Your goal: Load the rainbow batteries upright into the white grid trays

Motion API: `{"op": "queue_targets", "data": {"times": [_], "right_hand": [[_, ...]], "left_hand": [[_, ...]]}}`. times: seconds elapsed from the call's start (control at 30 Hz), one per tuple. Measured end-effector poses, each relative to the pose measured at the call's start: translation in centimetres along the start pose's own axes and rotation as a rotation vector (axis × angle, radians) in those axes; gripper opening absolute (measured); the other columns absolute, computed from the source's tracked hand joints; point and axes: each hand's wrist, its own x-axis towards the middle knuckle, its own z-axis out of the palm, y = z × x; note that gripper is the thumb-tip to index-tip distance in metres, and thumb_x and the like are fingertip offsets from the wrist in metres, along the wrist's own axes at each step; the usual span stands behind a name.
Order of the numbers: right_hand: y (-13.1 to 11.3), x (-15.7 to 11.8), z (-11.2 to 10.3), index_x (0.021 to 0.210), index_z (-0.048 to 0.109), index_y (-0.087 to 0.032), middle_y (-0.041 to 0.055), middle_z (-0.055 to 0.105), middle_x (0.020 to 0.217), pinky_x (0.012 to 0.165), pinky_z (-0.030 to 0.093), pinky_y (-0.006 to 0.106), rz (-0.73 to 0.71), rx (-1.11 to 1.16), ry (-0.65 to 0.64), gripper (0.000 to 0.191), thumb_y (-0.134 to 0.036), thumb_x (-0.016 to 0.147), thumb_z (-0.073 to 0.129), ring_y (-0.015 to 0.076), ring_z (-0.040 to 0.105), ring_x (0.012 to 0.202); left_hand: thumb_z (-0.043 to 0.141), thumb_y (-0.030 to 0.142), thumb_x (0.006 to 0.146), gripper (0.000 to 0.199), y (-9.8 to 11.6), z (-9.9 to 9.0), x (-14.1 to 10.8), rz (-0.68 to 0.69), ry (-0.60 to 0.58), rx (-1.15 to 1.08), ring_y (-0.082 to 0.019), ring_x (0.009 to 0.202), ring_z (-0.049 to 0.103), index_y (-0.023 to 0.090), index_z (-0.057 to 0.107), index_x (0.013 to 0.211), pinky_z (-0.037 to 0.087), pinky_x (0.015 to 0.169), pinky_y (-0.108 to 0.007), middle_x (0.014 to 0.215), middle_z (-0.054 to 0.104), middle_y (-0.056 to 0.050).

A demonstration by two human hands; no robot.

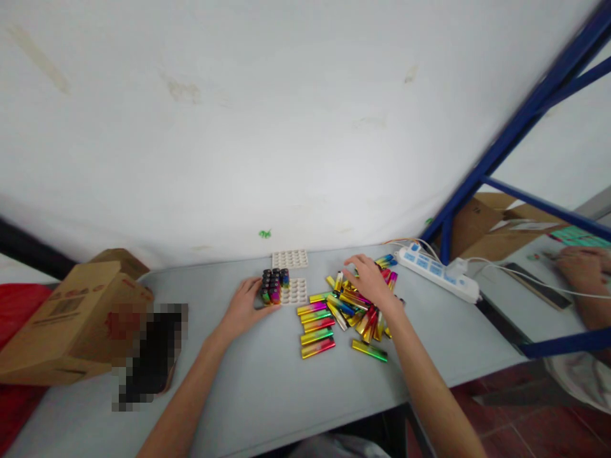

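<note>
My left hand (245, 308) rests against the left side of a white tray (298, 292) with round holes, its thumb along the front edge and its fingers at the side. Several shiny tubes (272, 286) with black tops stand upright in the tray's left part. Over a loose pile of shiny yellow, red, green and blue tubes (344, 308), my right hand (367, 278) hovers with its fingers apart and nothing visibly held. Between tray and pile lies a column of tubes (317, 337), side by side. One yellow-green tube (370, 350) lies apart in front.
A second white holed tray (289, 258) lies near the wall. To the right are a power strip (439, 273) and a blue metal frame (477, 172); beyond it is another person's hand (582, 267). Cardboard boxes (81, 318) and a pixelated dark object (155, 356) sit left.
</note>
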Motion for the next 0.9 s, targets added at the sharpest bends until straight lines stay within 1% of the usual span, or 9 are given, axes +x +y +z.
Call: {"op": "queue_targets", "data": {"times": [0.1, 0.17, 0.3, 0.4, 0.53, 0.63, 0.77, 0.83, 0.9], "right_hand": [[4.0, -0.5, -1.0, 0.126, 0.074, -0.021, 0.0164, 0.071, 0.133, 0.112, 0.049, 0.049, -0.003, -0.022, -0.01, 0.028, -0.025, 0.099, 0.066, 0.0316, 0.065, 0.126], [5.5, -1.0, -1.3, 0.122, 0.076, -0.021, 0.0165, 0.071, 0.134, 0.113, 0.049, 0.049, -0.033, -0.01, -0.07, 0.027, -0.023, 0.097, 0.068, 0.0305, 0.066, 0.127], [6.3, -2.0, -1.3, 0.109, 0.076, -0.021, 0.0132, 0.075, 0.123, 0.108, 0.052, 0.044, -0.083, 0.077, -0.167, 0.014, -0.023, 0.099, 0.066, 0.0268, 0.069, 0.118], [5.8, -2.5, -1.7, 0.099, 0.07, -0.021, 0.0116, 0.075, 0.111, 0.096, 0.053, 0.039, -0.06, 0.123, -0.166, 0.013, -0.033, 0.101, 0.066, 0.026, 0.069, 0.105], [4.0, -2.6, -2.6, 0.11, 0.067, -0.022, 0.0049, 0.074, 0.087, 0.076, 0.049, 0.034, 0.055, 0.232, -0.075, 0.026, -0.046, 0.106, 0.055, 0.0229, 0.066, 0.078], [1.9, -1.7, -2.7, 0.111, 0.069, -0.022, -0.0002, 0.067, 0.073, 0.069, 0.044, 0.032, 0.117, 0.334, 0.049, 0.038, -0.057, 0.104, 0.055, 0.0203, 0.059, 0.065], [-1.8, 0.4, -1.0, 0.09, 0.069, -0.02, -0.001, 0.062, 0.07, 0.064, 0.043, 0.03, 0.221, 0.614, 0.162, 0.053, -0.073, 0.091, 0.065, 0.0171, 0.052, 0.063], [-4.1, 1.5, 0.4, 0.078, 0.061, -0.022, -0.0013, 0.058, 0.067, 0.063, 0.044, 0.029, 0.27, 0.779, 0.147, 0.059, -0.08, 0.088, 0.063, 0.017, 0.053, 0.064], [-6.7, 2.2, 1.7, 0.083, 0.057, -0.023, -0.0006, 0.062, 0.073, 0.061, 0.047, 0.028, 0.297, 0.994, 0.085, 0.061, -0.084, 0.088, 0.059, 0.0165, 0.056, 0.065]], "left_hand": [[0.087, 0.062, 0.074, 0.064, 0.1, -0.1, 0.0, -0.008, -0.014, 0.0, -0.045, 0.126, 0.064, 0.022, 0.072, 0.121, 0.052, 0.115, -0.062, 0.131, 0.072, -0.015], [0.087, 0.061, 0.074, 0.061, 0.2, -0.2, 0.0, -0.006, -0.021, -0.005, -0.045, 0.126, 0.064, 0.023, 0.072, 0.12, 0.052, 0.115, -0.062, 0.13, 0.072, -0.015], [0.085, 0.062, 0.074, 0.06, 0.3, -0.3, 0.2, -0.004, -0.032, -0.001, -0.044, 0.125, 0.064, 0.023, 0.072, 0.118, 0.052, 0.114, -0.06, 0.129, 0.072, -0.014], [0.085, 0.063, 0.074, 0.061, 0.4, -0.3, 0.2, -0.008, -0.034, 0.005, -0.043, 0.126, 0.063, 0.021, 0.072, 0.118, 0.052, 0.115, -0.058, 0.13, 0.072, -0.015], [0.085, 0.064, 0.075, 0.064, 0.5, -0.3, 0.2, -0.007, -0.036, -0.007, -0.043, 0.126, 0.064, 0.02, 0.072, 0.119, 0.052, 0.115, -0.06, 0.131, 0.071, -0.016], [0.086, 0.064, 0.075, 0.065, 0.5, -0.3, 0.1, 0.001, -0.024, -0.019, -0.042, 0.126, 0.065, 0.02, 0.072, 0.12, 0.053, 0.114, -0.06, 0.13, 0.072, -0.016], [0.087, 0.064, 0.074, 0.064, 0.2, 0.0, 0.0, 0.016, -0.003, -0.029, -0.041, 0.125, 0.066, 0.021, 0.074, 0.12, 0.053, 0.113, -0.059, 0.129, 0.072, -0.016], [0.088, 0.064, 0.073, 0.065, 0.0, 0.1, 0.0, 0.016, 0.007, -0.026, -0.042, 0.125, 0.066, 0.021, 0.074, 0.12, 0.054, 0.114, -0.058, 0.129, 0.073, -0.016], [0.089, 0.065, 0.071, 0.066, -0.1, 0.3, 0.0, 0.011, 0.017, -0.023, -0.041, 0.125, 0.066, 0.022, 0.074, 0.119, 0.054, 0.114, -0.057, 0.129, 0.073, -0.016]]}}
